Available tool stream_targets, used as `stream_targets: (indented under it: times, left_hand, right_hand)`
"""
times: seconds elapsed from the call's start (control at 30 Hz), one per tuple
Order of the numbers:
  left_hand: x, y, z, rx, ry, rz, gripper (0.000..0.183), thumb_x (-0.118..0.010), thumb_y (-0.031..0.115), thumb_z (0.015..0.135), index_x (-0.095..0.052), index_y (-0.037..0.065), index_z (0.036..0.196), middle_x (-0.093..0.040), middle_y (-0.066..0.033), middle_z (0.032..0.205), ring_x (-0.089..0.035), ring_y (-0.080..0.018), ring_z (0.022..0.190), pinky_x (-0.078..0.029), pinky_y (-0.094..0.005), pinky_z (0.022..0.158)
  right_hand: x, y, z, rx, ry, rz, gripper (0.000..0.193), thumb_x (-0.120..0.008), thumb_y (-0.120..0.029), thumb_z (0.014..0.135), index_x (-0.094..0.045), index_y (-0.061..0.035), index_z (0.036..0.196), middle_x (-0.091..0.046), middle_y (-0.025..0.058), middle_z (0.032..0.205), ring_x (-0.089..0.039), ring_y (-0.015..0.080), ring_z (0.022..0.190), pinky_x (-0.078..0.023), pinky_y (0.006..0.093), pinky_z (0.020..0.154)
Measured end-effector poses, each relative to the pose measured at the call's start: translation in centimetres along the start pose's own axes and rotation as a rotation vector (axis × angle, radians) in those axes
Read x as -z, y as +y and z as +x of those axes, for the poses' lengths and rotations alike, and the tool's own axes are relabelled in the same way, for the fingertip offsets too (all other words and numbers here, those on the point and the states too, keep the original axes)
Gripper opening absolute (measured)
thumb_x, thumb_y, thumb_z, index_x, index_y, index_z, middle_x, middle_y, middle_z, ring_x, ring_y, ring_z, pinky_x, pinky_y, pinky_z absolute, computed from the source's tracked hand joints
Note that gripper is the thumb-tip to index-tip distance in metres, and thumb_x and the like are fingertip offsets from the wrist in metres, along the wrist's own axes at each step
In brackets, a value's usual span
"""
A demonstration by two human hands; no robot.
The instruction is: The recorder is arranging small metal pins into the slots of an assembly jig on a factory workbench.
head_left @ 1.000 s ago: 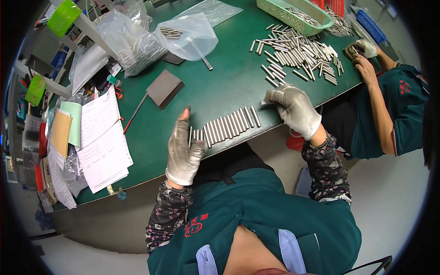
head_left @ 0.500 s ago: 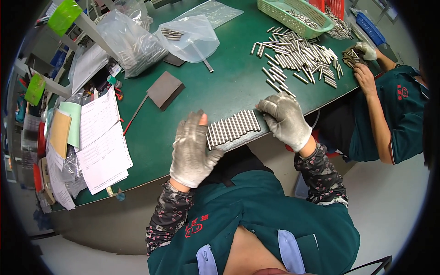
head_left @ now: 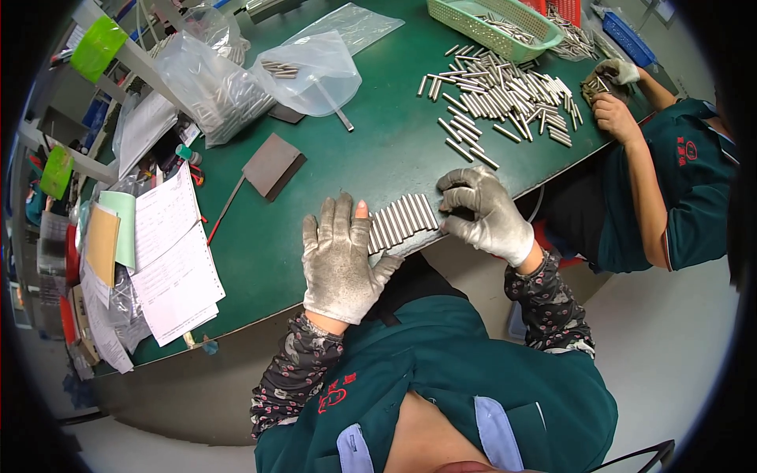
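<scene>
Both of my hands wear pale gloves with grey smudges and some bare fingertips. A side-by-side row of short metal pins [head_left: 402,223] lies near the table's front edge, slightly stepped. My left hand [head_left: 339,264] rests flat with fingers out at the row's left end, its index finger along the nearest visible pin. Whether pins lie under that hand is hidden. Just past the row's right end, my right hand [head_left: 487,217] has bent fingers, with a gap between thumb and fingertips and no pin visible there. Farther right lies a large loose pile of similar pins [head_left: 505,93].
A green basket [head_left: 505,35] holding pins stands at the back, beside a red basket [head_left: 544,8]. Clear bags [head_left: 311,75] and a dark block [head_left: 272,165] lie leftward, with paper sheets [head_left: 173,260] nearer. At right, a co-worker's hands [head_left: 619,110] hold a cloth with pins.
My left hand has shifted right and flattened against the row's left end, covering more of it. My right hand's fingers have loosened a little. The whole view has slid slightly.
</scene>
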State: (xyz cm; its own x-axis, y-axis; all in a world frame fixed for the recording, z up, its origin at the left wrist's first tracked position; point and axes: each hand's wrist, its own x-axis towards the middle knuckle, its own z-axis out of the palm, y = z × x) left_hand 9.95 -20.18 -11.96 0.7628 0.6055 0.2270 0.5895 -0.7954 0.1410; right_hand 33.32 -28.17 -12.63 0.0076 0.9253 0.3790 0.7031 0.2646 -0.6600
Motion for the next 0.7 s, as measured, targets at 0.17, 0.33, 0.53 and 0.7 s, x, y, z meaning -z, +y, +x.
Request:
stream_targets:
  times: [0.17,0.33,0.53,0.7]
  left_hand:
    - [-0.17,0.51,0.23,0.02,0.001,0.03,0.079,-0.068,0.049,0.076,-0.048,-0.004,0.13,-0.046,-0.0236,0.134,-0.041,-0.0404,0.128,-0.026,-0.0585,0.106]
    - [-0.17,0.88,0.52,0.027,-0.03,0.053,0.078,-0.067,0.05,0.076,-0.048,-0.003,0.13,-0.045,-0.0218,0.135,-0.04,-0.0384,0.129,-0.026,-0.0579,0.106]
    - [-0.16,0.79,0.52,0.027,-0.015,0.037,0.077,-0.067,0.049,0.076,-0.049,-0.003,0.13,-0.046,-0.0218,0.134,-0.041,-0.0387,0.128,-0.026,-0.0579,0.106]
    - [0.01,0.04,-0.05,0.015,0.013,0.011,0.075,-0.069,0.045,0.075,-0.049,-0.003,0.129,-0.047,-0.0223,0.133,-0.042,-0.0394,0.127,-0.027,-0.0575,0.106]
  right_hand:
    - [-0.31,-0.13,-0.25,0.003,0.02,-0.063,0.025,-0.073,-0.013,0.063,-0.065,-0.0019,0.083,-0.061,0.0137,0.105,-0.056,0.0317,0.096,-0.044,0.04,0.085]
    - [-0.45,0.02,-0.39,-0.001,0.042,-0.064,0.026,-0.073,-0.013,0.062,-0.065,-0.0025,0.084,-0.062,0.013,0.104,-0.056,0.0312,0.095,-0.044,0.0399,0.085]
    - [-0.79,-0.13,-0.19,0.052,0.104,-0.084,0.02,-0.071,-0.015,0.063,-0.063,-0.0047,0.079,-0.063,0.0114,0.096,-0.058,0.0321,0.089,-0.044,0.0429,0.081]
    - [-0.93,-0.21,-0.18,0.081,0.122,-0.098,0.021,-0.072,-0.017,0.063,-0.063,-0.0051,0.077,-0.063,0.0109,0.095,-0.058,0.0318,0.086,-0.044,0.0427,0.08]
